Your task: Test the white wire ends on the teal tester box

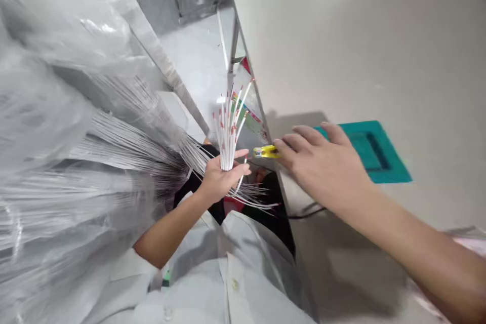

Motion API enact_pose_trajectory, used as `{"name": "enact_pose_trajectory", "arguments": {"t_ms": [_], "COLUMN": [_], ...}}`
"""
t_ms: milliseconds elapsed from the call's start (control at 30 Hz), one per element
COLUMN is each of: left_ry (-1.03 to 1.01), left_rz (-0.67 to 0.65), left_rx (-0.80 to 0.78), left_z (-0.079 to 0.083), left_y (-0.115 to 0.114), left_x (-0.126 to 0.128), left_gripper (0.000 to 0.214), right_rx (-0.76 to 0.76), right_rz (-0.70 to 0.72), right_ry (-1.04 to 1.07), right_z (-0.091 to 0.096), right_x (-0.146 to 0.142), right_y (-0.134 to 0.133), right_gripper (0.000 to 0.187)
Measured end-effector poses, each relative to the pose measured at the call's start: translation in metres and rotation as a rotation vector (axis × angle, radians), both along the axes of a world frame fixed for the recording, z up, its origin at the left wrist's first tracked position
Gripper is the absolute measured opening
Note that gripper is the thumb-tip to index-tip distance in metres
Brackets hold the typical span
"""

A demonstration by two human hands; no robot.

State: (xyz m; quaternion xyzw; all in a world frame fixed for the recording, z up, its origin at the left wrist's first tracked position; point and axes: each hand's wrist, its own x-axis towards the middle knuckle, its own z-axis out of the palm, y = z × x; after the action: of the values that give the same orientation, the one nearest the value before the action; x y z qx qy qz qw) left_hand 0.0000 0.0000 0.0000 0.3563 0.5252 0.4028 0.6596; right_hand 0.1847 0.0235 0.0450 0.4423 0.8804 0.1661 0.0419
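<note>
A bundle of white wires (228, 149) with reddish ends stands up out of my left hand (220, 179), whose fingers are closed around it. One separate wire (242, 174) sticks out at that hand's thumb and fingertip. To the right, my right hand (322, 162) is closed on a small yellow tool (268, 152); its kind is hard to make out, since my fingers cover most of it. The tool's metal-looking tip points left at the single wire, with a small gap between them.
A teal tray-like pad (391, 159) lies on the pale tabletop (360, 50), partly behind my right hand. Long bundles of white wires (125, 142) under clear plastic (68, 25) fill the left side. More loose wires (254, 197) lie across my lap beside the table edge.
</note>
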Motion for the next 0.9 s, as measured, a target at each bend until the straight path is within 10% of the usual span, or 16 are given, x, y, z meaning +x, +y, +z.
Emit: {"name": "enact_pose_trajectory", "arguments": {"t_ms": [900], "left_ry": [0.275], "left_rz": [0.005], "left_rx": [0.147], "left_z": [-0.001], "left_y": [0.01], "left_x": [0.017], "left_gripper": [0.037], "right_rx": [-0.142], "right_rz": [0.103], "right_ry": [0.12], "right_z": [0.0], "right_x": [0.012], "right_y": [0.015], "right_gripper": [0.032]}}
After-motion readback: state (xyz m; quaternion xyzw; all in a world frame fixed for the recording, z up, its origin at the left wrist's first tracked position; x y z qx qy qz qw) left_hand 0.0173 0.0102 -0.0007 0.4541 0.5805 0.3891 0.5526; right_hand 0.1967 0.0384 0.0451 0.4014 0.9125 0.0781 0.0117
